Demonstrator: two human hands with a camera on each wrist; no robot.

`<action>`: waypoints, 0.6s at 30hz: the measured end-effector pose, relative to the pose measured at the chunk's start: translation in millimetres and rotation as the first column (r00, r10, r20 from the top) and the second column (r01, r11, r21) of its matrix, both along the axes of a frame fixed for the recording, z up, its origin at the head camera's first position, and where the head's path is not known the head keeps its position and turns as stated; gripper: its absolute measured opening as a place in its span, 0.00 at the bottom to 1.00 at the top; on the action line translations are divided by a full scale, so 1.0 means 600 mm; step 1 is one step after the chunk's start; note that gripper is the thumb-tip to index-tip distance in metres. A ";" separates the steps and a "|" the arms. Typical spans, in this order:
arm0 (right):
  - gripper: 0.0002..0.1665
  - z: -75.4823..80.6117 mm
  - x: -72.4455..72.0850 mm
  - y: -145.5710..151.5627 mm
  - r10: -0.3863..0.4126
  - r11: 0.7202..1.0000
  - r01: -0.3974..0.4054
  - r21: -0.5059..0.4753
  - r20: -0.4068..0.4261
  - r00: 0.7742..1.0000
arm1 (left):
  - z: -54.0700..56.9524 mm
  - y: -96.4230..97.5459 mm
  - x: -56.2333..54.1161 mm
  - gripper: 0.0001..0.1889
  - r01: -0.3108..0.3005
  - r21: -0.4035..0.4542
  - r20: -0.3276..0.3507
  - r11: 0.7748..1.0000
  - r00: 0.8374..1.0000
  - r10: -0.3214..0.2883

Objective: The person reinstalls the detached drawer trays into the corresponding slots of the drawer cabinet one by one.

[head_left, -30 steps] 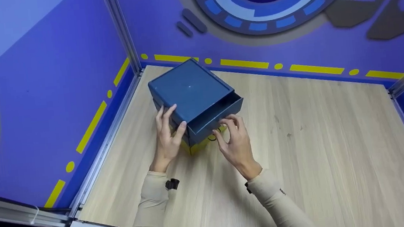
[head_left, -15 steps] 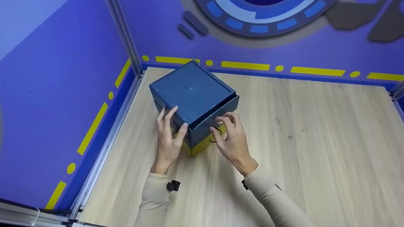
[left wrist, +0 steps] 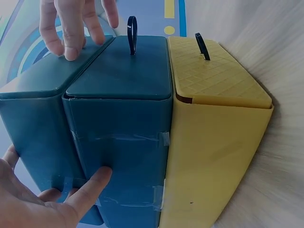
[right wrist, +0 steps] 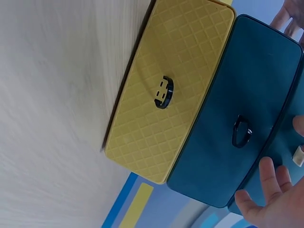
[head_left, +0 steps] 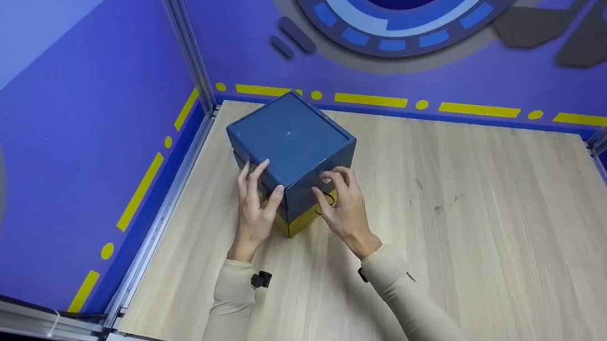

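A stack of drawer units stands on the table: a dark blue-green top unit (head_left: 289,133), another blue-green one (left wrist: 118,128) beneath it, and a yellow one (left wrist: 218,147) at the bottom. My left hand (head_left: 254,211) rests spread along the stack's left side near its front corner, steadying contact by fingers and thumb. The fingertips of my right hand (head_left: 344,203) press on the front of the top drawer, around a small pale handle (right wrist: 299,156). That drawer front sits flush with its case. Black loop handles show on the middle drawer (right wrist: 223,109) and yellow drawer (right wrist: 166,114).
The stack stands on a wooden tabletop (head_left: 487,231) near its back left corner. Purple printed panels (head_left: 83,141) rise behind and to the left. A metal frame rail (head_left: 144,252) runs along the table's left edge.
The top drawer, which stuck out a second ago, has slid back into its case. My right hand has moved in with it, slightly up and left. My left hand has stayed in place.
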State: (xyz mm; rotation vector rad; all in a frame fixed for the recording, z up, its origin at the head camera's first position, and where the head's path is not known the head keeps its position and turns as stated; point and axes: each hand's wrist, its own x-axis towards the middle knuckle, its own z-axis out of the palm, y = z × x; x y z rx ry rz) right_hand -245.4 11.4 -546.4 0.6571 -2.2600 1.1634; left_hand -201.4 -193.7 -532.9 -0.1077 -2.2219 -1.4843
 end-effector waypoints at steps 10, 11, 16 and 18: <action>0.17 0.000 -0.004 -0.001 0.015 1.000 -0.014 0.014 -0.009 1.000 | 0.001 0.000 0.000 0.32 -0.003 -0.004 0.006 1.000 1.000 0.003; 0.17 0.000 -0.004 -0.001 0.017 1.000 -0.017 0.014 -0.006 1.000 | 0.001 0.000 0.000 0.32 -0.004 -0.004 0.005 1.000 1.000 0.004; 0.18 -0.002 -0.002 -0.002 0.013 1.000 -0.014 0.017 0.010 1.000 | -0.001 -0.001 0.000 0.32 -0.001 0.002 0.003 1.000 1.000 0.001; 0.19 -0.003 0.000 -0.002 0.009 1.000 -0.009 0.020 0.012 1.000 | -0.002 -0.001 0.001 0.32 0.004 0.009 0.005 1.000 1.000 -0.004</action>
